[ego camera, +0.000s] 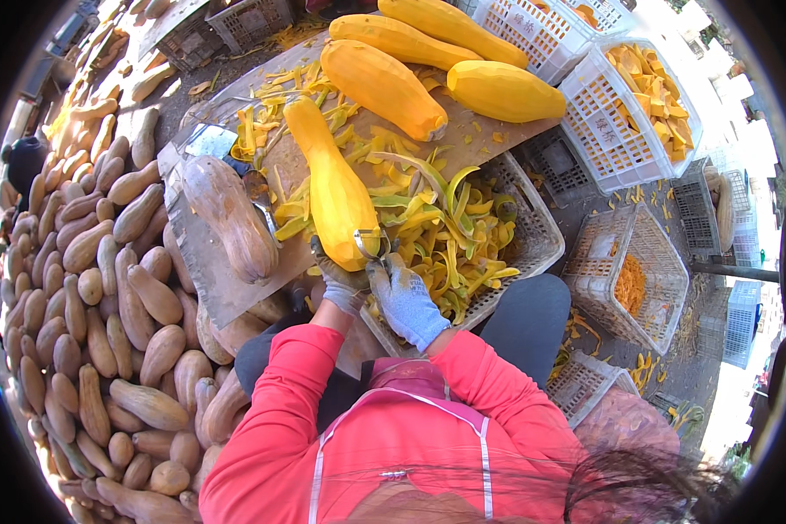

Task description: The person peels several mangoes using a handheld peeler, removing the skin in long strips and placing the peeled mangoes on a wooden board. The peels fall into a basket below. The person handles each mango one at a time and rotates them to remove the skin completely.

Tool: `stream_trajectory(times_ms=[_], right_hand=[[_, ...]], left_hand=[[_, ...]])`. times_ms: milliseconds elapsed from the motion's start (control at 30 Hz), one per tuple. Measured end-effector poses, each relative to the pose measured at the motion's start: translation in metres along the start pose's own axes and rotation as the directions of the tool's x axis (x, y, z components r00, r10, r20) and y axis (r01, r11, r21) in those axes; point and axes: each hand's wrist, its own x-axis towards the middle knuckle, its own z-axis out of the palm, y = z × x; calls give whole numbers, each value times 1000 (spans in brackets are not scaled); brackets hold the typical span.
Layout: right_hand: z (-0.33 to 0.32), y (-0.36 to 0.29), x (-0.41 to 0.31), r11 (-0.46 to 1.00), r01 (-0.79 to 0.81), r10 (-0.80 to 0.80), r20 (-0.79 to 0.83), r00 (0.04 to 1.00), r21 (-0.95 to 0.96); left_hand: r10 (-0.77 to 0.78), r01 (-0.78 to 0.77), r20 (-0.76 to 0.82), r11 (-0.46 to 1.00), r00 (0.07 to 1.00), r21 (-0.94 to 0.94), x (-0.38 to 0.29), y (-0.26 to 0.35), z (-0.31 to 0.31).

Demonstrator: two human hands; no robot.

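My left hand [342, 278], in a dirty grey work glove, holds the thick lower end of a peeled yellow squash [334, 190]. The narrow end of this squash points away from me over the board. My right hand [403, 298], in a light blue-grey glove, grips a metal peeler [367, 242], whose blade lies against the squash's thick end. An unpeeled tan squash [229, 216] lies to the left on a sheet-covered surface. Yellow-green peels [445, 242] are heaped beneath and beside my right hand, over a crate. Several peeled squashes [383, 88] lie at the board's far side.
A large pile of unpeeled squashes [131, 314] spreads along the left. The peel crate's rim [543, 252] is near my right knee. White plastic crates [609, 137] with orange pieces stand at the upper right; another crate [596, 281] holds orange shreds. A person [25, 164] is at the far left.
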Motion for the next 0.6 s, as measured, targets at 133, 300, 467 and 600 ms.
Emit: stream_trajectory(times_ms=[133, 300, 467, 600], right_hand=[[0, -6, -13, 999, -11, 13, -52, 999, 34], [-30, 13, 3, 965, 147, -123, 120, 985, -217], [-42, 17, 11, 875, 292, -249, 159, 955, -386], [-14, 28, -25, 937, 212, -188, 110, 976, -278]], left_hand=[[-55, 56, -33, 998, 998, 34, -5, -1, 4], [-220, 232, 120, 968, 968, -97, 5, 3, -8], [-225, 226, -36, 974, 974, 30, 4, 6, 28], [-215, 213, -21, 975, 976, -64, 13, -3, 21]])
